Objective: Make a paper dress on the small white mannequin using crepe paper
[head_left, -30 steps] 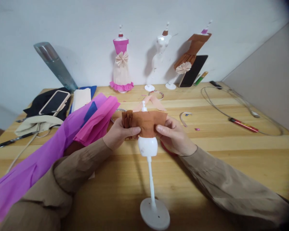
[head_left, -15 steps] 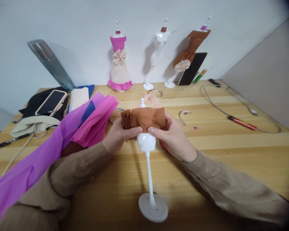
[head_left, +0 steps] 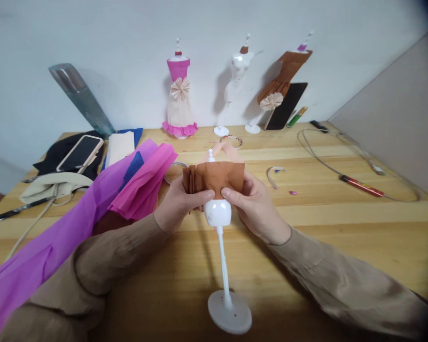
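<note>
In front of me, a small white mannequin (head_left: 218, 213) on a thin stand leans away, its round base tilted toward me. A sheet of brown crepe paper (head_left: 223, 175) wraps across the front of its torso. My left hand (head_left: 180, 202) grips the paper's left side, where it bunches into folds, with the thumb pressed at the waist. On the other side my right hand (head_left: 255, 202) pinches the paper, its thumb close to the left one. The fingers behind the paper are hidden. A pale peach strip (head_left: 226, 150) shows behind the mannequin's neck.
Purple crepe paper (head_left: 74, 216) and pink crepe paper (head_left: 146, 183) lie at my left. Along the wall stand a pink-and-cream dressed mannequin (head_left: 179, 102), a bare mannequin (head_left: 231, 90) and a brown-dressed one (head_left: 285, 71). A red-handled tool (head_left: 362, 185) with a cable lies right.
The view has shifted slightly, so the scene sits a little lower and to the right. Both hands keep hold of the brown paper, whose front now looks smoother.
</note>
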`<state>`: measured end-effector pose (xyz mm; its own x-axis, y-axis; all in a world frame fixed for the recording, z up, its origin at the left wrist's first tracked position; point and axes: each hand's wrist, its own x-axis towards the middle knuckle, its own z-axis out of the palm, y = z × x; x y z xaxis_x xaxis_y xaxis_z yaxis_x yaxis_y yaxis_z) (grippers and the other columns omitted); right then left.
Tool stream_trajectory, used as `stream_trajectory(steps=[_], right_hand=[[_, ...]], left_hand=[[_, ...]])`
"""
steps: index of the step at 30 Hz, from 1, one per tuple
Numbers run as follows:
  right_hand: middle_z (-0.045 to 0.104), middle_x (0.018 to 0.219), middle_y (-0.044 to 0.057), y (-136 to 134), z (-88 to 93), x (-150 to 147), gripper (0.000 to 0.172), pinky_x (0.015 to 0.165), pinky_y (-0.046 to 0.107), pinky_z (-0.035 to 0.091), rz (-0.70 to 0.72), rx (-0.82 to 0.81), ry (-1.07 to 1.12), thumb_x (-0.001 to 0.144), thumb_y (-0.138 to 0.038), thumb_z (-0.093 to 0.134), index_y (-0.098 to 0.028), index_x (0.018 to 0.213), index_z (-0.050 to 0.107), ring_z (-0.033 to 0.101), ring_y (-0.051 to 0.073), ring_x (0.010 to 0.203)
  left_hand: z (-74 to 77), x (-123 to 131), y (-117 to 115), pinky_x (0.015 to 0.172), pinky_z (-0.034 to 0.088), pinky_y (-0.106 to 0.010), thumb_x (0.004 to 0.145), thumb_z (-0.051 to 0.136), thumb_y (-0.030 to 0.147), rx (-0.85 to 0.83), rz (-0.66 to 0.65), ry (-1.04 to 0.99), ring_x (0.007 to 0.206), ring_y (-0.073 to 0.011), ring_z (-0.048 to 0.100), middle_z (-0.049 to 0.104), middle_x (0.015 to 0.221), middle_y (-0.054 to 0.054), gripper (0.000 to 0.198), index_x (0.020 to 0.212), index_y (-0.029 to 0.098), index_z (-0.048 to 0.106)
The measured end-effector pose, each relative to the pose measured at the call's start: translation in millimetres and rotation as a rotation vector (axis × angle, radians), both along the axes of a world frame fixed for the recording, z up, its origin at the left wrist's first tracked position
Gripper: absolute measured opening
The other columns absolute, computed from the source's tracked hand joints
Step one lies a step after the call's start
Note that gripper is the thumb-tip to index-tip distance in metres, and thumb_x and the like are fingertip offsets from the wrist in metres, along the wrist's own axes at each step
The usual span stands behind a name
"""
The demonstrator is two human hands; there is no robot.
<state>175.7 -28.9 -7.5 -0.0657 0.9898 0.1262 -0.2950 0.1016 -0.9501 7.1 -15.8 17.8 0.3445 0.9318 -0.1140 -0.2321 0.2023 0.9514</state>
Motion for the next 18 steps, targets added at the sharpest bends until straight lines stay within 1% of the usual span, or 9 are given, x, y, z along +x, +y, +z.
stream_trajectory(steps=[4,9,13,15,18], right_hand=[[0.073,0.108,0.005,-1,1.3,-5,0.041,0.092,0.043,0.055,-0.058,0.024,-0.078,0.072,-0.041,0.085,-0.024,0.104,0.065,0.069,0.025,0.1],[0.073,0.101,0.003,-2,2.2,-11,0.038,0.087,0.04,0.056,-0.087,0.03,-0.075,0.072,-0.042,0.085,-0.024,0.098,0.063,0.068,0.023,0.095],[0.073,0.103,0.004,-1,-0.8,-13,0.039,0.091,0.042,0.055,-0.093,0.027,-0.055,0.072,-0.041,0.085,-0.025,0.1,0.063,0.068,0.024,0.099],[0.073,0.107,0.004,-1,-1.3,-13,0.041,0.094,0.043,0.054,-0.083,0.024,-0.047,0.072,-0.041,0.085,-0.025,0.102,0.062,0.068,0.024,0.102],[0.072,0.11,0.005,0,0.1,-12,0.043,0.095,0.044,0.054,-0.064,0.004,-0.049,0.071,-0.04,0.085,-0.025,0.104,0.062,0.068,0.025,0.104]], left_hand=[[3.5,2,-1,0.05,0.039,-0.023,0.06,0.084,0.032,0.03,0.073,0.09,0.059,-0.0108,0.051,0.059,0.071,0.001,0.04,0.087,0.014,0.061],[5.0,5,-3,0.05,0.038,-0.024,0.062,0.079,0.03,0.073,0.118,0.133,0.058,-0.01,0.049,0.057,0.069,0.002,0.034,0.086,0.014,0.062],[5.0,3,-2,0.054,0.039,-0.025,0.064,0.077,0.027,0.107,0.163,0.251,0.058,-0.01,0.047,0.055,0.065,0.004,0.028,0.084,0.014,0.063],[4.9,2,-2,0.055,0.039,-0.026,0.064,0.077,0.027,0.106,0.15,0.271,0.058,-0.0106,0.048,0.055,0.064,0.004,0.028,0.086,0.014,0.064],[3.5,1,0,0.055,0.039,-0.026,0.065,0.077,0.027,0.096,0.099,0.243,0.059,-0.0112,0.049,0.055,0.065,0.003,0.028,0.086,0.015,0.064]])
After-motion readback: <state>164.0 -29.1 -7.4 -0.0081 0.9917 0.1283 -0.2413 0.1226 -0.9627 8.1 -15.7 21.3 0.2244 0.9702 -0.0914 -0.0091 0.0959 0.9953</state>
